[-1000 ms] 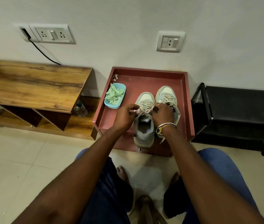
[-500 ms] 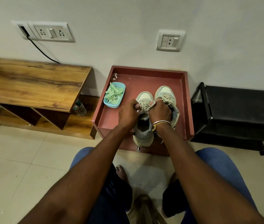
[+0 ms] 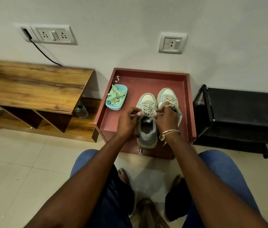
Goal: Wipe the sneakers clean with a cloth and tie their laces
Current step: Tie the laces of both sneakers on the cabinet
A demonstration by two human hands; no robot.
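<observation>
— On top of red tray (image 3: 149, 71): what to report?
— Found near sneaker (image 3: 146, 99) with heel past the front edge, toe pointing away. Found far sneaker (image 3: 167, 94) touching it, partly under the right wrist.
— And the hands?
— Noted left hand (image 3: 127, 122) and right hand (image 3: 166, 118) either side of the near sneaker's opening, each pinching a lace end. Half a second back, seen knuckle to knuckle over the tongue; now drawn apart.
— Meaning for the job?
— Judged as pulling laces (image 3: 148, 109) tight on a first crossing. Saw no bow yet. Cannot tell whether far sneaker's laces tied.
— Wiping?
— Logged blue tub (image 3: 113, 108) near the tray's left side, holding green cloth (image 3: 116, 97), touched by neither hand. Cannot tell whether wiping done.
</observation>
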